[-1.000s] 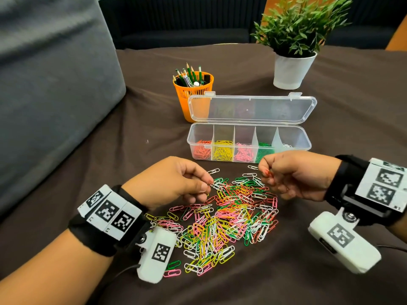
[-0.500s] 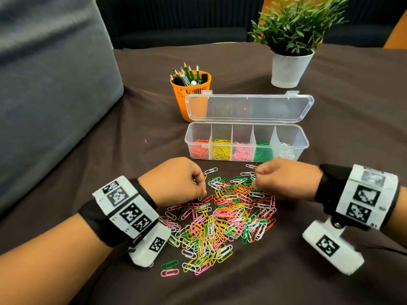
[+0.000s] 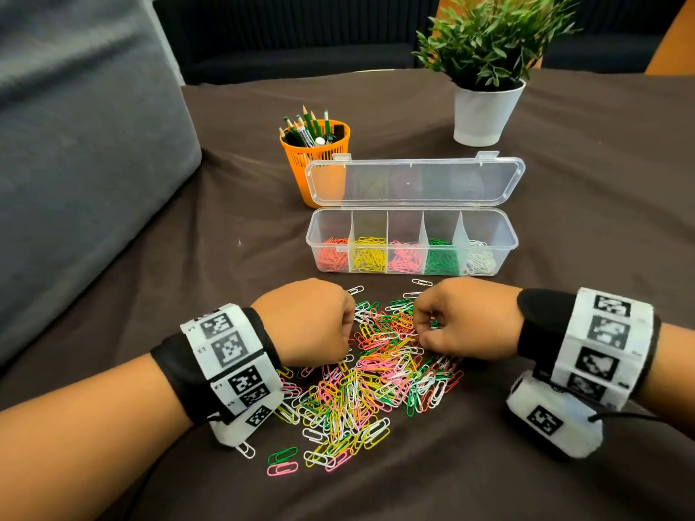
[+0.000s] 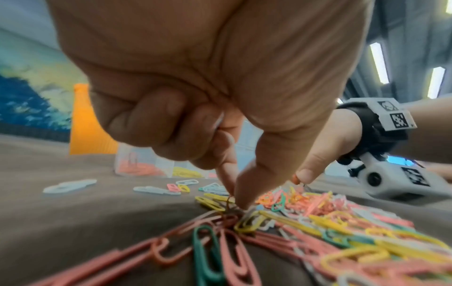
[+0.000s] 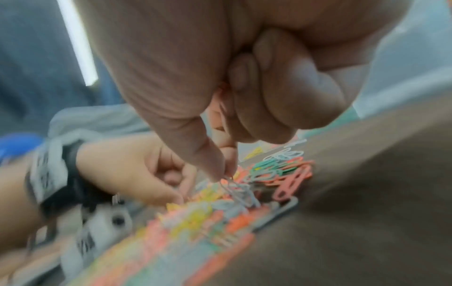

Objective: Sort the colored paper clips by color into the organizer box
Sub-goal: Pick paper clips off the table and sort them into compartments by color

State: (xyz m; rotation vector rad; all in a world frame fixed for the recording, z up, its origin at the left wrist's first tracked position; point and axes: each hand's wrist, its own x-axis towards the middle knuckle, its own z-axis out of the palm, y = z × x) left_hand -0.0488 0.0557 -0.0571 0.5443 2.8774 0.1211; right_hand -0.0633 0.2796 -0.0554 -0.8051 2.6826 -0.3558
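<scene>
Both of our hands are down in the pile of paper clips (image 3: 370,374), which lies on the table (image 3: 564,204) just in front of the organizer box (image 3: 411,240). Our left hand (image 3: 306,321) works the side of the pile away from the box's white end; its thumb and forefinger pinch together at a knot of clips, though we cannot tell which clip, if any, is caught. Our right hand (image 3: 464,319) pinches at the pile's other side with a thin pale clip (image 5: 228,183) at its fingertips, and something orange shows tucked in its curled fingers; that view is blurred.

The box stands open, its five compartments holding orange, yellow, pink, green and white clips in turn.

We judge tangling the main risk: the clips overlap thickly, so lifting one may drag a neighbour of another colour along and drop it in the wrong compartment. Clips held in our curled fingers could also slip out over the box.
</scene>
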